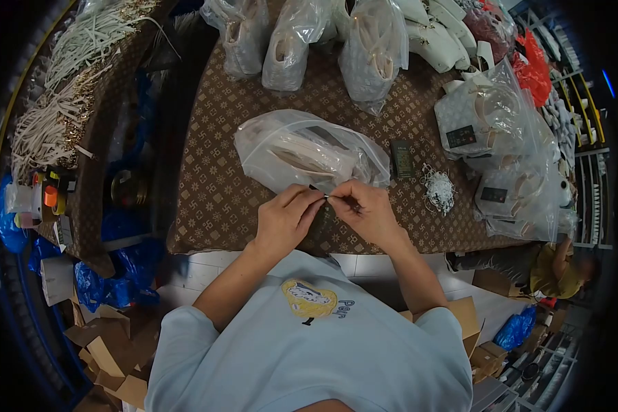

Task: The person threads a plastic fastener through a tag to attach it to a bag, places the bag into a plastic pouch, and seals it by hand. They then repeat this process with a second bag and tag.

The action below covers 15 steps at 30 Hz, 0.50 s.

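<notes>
My left hand (286, 218) and my right hand (368, 211) meet at the near side of a clear plastic bag (257, 154). Both have thumb and fingers pinched together around a tiny dark piece (326, 196) between the fingertips; it is too small to name. Inside the plastic lies a pale handbag (316, 156) on its side. Right of the plastic bag is a dark printed card (403, 159), and beside the card a tangled heap of thin white strings (439, 191).
Plastic-wrapped handbags (374, 58) stand along the table's far side. More wrapped bags with dark cards (461, 136) pile up at the right. White straps (44, 134) lie on a side bench at left. Another person (557, 271) sits beyond the right edge of the brown patterned table (216, 178).
</notes>
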### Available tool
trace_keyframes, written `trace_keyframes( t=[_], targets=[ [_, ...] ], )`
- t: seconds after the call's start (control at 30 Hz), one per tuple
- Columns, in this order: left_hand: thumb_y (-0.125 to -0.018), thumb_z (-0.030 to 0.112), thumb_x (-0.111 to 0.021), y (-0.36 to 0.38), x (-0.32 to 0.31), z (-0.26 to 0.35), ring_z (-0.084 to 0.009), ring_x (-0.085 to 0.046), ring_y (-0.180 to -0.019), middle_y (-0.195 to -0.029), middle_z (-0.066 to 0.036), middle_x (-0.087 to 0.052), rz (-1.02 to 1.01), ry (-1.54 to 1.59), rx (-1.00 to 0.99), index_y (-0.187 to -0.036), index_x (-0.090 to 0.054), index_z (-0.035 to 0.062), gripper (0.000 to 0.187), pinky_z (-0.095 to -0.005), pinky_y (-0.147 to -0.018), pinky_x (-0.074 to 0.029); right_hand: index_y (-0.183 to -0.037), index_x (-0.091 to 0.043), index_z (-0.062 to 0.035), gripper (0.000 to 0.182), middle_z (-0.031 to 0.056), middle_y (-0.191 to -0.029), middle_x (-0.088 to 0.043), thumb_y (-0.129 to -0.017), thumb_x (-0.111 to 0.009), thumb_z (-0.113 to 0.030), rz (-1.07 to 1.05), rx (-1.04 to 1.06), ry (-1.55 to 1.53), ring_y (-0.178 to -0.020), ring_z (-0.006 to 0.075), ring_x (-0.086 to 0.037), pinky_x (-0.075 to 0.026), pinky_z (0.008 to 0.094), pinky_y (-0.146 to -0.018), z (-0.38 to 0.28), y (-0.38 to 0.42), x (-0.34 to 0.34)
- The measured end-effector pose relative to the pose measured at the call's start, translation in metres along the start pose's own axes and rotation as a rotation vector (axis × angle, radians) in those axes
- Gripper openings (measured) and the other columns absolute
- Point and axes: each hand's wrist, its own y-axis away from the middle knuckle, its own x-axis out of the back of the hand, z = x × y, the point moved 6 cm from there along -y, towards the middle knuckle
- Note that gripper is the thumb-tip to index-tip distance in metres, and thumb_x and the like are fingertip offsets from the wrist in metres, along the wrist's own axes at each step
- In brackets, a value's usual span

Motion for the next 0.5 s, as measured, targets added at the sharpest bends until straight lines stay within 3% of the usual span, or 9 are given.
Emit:
trace_keyframes(
  t=[0.1,0.17,0.27,0.3,0.37,0.5],
  targets=[
    [-0.082,0.011,-0.065,-0.001,0.000,-0.001,-0.0181,-0.063,-0.065,-0.082,-0.006,-0.062,-0.075,0.020,0.056,-0.095,-0.061,0.0065,0.015,-0.0276,-0.050,-0.048,-0.086,-0.058,-0.0028,0.014,0.0102,-0.075,-0.063,-0.077,-0.068,-0.006,-0.018,-0.040,0.021,-0.064,0.0199,-0.063,-0.051,0.0280,-0.056,0.003,-0.002,0.003],
    [-0.088,0.014,-0.059,0.015,-0.017,-0.025,-0.0095,-0.061,-0.065,-0.083,-0.002,-0.063,-0.228,0.813,0.750,-0.097,-0.061,0.0039,0.014,-0.0211,-0.048,-0.045,-0.085,-0.059,-0.0045,0.014,0.0076,-0.083,-0.064,-0.075,-0.068,-0.005,0.028,0.196,0.146,-0.069,0.0186,-0.063,-0.051,0.0288,-0.054,-0.012,-0.005,0.009],
    [-0.092,0.016,-0.054,0.018,-0.021,-0.029,-0.0042,-0.056,-0.065,-0.084,0.000,-0.062,-0.236,0.902,0.787,-0.099,-0.060,0.0019,0.017,-0.0166,-0.048,-0.042,-0.084,-0.059,-0.0055,0.014,0.0054,-0.090,-0.063,-0.074,-0.068,-0.005,-0.049,0.027,-0.011,-0.074,0.0194,-0.063,-0.051,0.0305,-0.053,-0.010,-0.002,0.006],
    [-0.092,0.016,-0.054,0.018,-0.021,-0.028,-0.0042,-0.056,-0.065,-0.084,0.000,-0.062,-0.236,0.902,0.787,-0.099,-0.060,0.0019,0.017,-0.0166,-0.048,-0.042,-0.084,-0.059,-0.0055,0.014,0.0054,-0.090,-0.063,-0.074,-0.068,-0.005,-0.049,0.027,-0.010,-0.074,0.0194,-0.063,-0.051,0.0305,-0.053,-0.011,-0.002,0.006],
    [-0.092,0.015,-0.054,0.019,-0.023,-0.026,-0.0049,-0.055,-0.063,-0.085,-0.001,-0.062,-0.221,0.923,0.794,-0.100,-0.060,0.0025,0.016,-0.0173,-0.048,-0.043,-0.083,-0.059,-0.0022,0.011,0.0047,-0.090,-0.061,-0.074,-0.066,-0.001,-0.050,0.020,-0.035,-0.069,0.0119,-0.059,-0.046,0.0224,-0.053,-0.010,-0.003,0.007],
    [-0.092,0.014,-0.054,0.017,-0.024,-0.024,-0.0046,-0.054,-0.061,-0.083,-0.001,-0.062,-0.229,0.835,0.709,-0.099,-0.060,0.0023,0.016,-0.0178,-0.048,-0.043,-0.082,-0.059,-0.0020,0.011,0.0046,-0.087,-0.061,-0.074,-0.066,-0.001,-0.055,0.068,0.020,-0.068,0.0121,-0.059,-0.046,0.0222,-0.053,-0.010,-0.004,0.007]
  ],
)
